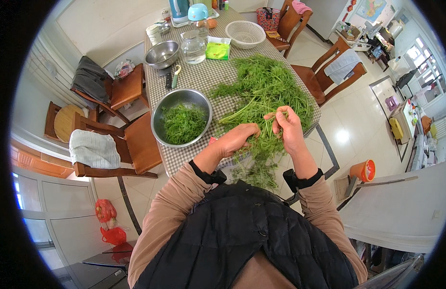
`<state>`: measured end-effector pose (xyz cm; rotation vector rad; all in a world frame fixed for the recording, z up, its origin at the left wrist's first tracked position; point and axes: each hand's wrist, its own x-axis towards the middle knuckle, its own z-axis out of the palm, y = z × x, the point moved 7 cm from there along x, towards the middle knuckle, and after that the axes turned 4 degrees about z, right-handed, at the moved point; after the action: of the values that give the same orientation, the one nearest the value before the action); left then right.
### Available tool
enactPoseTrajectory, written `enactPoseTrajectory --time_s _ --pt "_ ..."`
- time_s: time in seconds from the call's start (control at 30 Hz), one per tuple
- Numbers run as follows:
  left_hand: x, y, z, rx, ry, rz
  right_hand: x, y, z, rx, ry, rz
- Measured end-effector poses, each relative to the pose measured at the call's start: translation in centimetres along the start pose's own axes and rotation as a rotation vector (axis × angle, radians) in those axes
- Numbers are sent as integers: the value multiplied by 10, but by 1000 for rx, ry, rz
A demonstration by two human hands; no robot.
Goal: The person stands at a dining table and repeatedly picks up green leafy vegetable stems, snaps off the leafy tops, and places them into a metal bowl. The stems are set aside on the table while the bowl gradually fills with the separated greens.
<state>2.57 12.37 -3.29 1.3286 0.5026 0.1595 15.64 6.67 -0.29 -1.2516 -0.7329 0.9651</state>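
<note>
A large heap of feathery green herb stems (270, 83) covers the right part of the table, its stalks pointing towards me. My right hand (288, 126) pinches a thin herb stem (269, 124) between thumb and forefinger at the heap's near edge. Just left of it, my left hand (241, 136) has its fingers curled at the same greens; what lies within them is partly hidden. Loose sprigs (257, 173) hang below both hands, close to my black vest. To the left, a steel bowl (158, 124) contains a mound of picked leafy tops (183, 124).
The checked tablecloth (223, 79) bears a knife (168, 80), a green-handled peeler (175, 76), an empty steel bowl (162, 54), a glass jug (193, 48), a green tissue pack (218, 50) and a white plastic basket (245, 34). Wooden chairs (141, 144) flank the table.
</note>
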Motion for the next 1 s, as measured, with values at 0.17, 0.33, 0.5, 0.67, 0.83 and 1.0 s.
enactPoseTrajectory --time_s 0.17,0.33,0.5,0.67,0.83,1.0 --pt "1 2 1 -12 -41 40 3 4 -6 89 27 11" --pt "-5 -3 -18 -75 40 49 9 -17 -37 144 117 -88" --pt "-8 -9 -60 -10 209 21 3 -14 -50 269 70 -38" --pt "-19 3 -130 173 486 120 -5 -11 -55 324 10 25" --pt "-35 -11 -183 -41 570 24 -15 -11 -56 271 16 29" --pt "-50 -30 -215 -387 640 37 -18 -5 -46 254 -8 65"
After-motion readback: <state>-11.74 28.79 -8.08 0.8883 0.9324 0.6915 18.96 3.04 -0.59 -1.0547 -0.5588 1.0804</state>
